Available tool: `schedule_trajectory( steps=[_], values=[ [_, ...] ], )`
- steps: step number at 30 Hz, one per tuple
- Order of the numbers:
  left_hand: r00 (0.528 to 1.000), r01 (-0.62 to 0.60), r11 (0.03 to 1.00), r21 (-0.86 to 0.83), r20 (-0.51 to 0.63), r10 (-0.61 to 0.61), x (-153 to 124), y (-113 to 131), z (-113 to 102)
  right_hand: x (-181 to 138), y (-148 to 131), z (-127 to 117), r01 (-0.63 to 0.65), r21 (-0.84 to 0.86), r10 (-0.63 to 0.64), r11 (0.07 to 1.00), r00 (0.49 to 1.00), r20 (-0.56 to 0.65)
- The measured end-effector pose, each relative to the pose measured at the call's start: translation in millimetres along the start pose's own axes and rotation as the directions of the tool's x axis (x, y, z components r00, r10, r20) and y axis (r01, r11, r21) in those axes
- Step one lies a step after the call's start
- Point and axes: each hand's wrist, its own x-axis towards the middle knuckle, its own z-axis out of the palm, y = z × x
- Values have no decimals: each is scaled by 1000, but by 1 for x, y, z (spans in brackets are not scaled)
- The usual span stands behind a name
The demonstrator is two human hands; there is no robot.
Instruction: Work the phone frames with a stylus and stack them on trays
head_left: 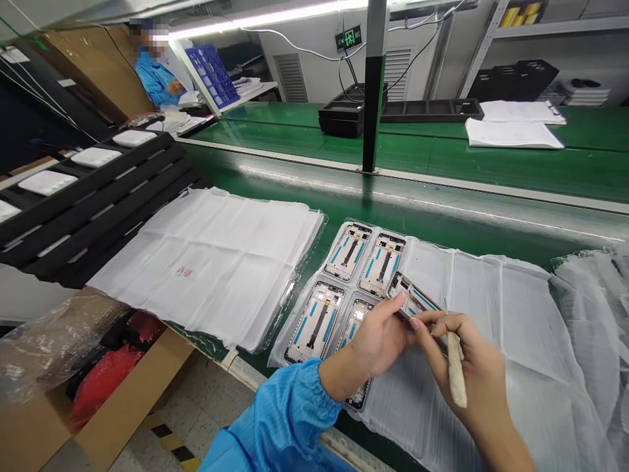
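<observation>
Tilted above white sheeting (506, 301), a dark-rimmed, silver rectangular phone frame with blue strips (411, 292) is pinched by the left hand (381, 337); a cream, stick-like tool (457, 373) is gripped in the right hand's (474, 360) curled fingers, its tip unclear. If the tool slipped, the frame could be scratched; if the pinch loosened, neighbouring frames at left could be struck. Room is offered by green tabletop (432, 223) on the far side; the near table edge (240, 373) is crowded by the left sleeve (289, 400).

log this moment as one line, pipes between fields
left hand: holding phone frame | right hand: holding pale-handled tool | tray: more phone frames
</observation>
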Motion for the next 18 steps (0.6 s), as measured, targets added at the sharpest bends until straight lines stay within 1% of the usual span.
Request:
schedule_trajectory(
  steps=[2,4,8,10,13,16,18],
  values=[
    [999,15,998,-56,50,-13,1,0,-1,1,0,6,75,-62,-74,995,997,14],
    [998,10,996,-88,55,-5,1,2,0,2,0,10,124,-83,-123,989,992,21],
    [998,35,993,-117,-47,-41,-1,8,5,4,-3,11,189,-56,-190,980,981,-24],
    [993,48,988,-148,-99,-63,-1,10,8,4,-4,8,190,-47,-192,981,981,-24],
    [987,66,980,-187,-132,-92,-1,14,10,2,-3,3,164,-61,-163,985,987,12],
    [988,78,980,-182,-115,-100,-1,15,10,1,-2,0,179,-15,-179,984,984,14],
    [992,73,982,-177,-93,-90,-2,15,9,1,-3,-1,169,29,-169,985,986,3]
  ],
)
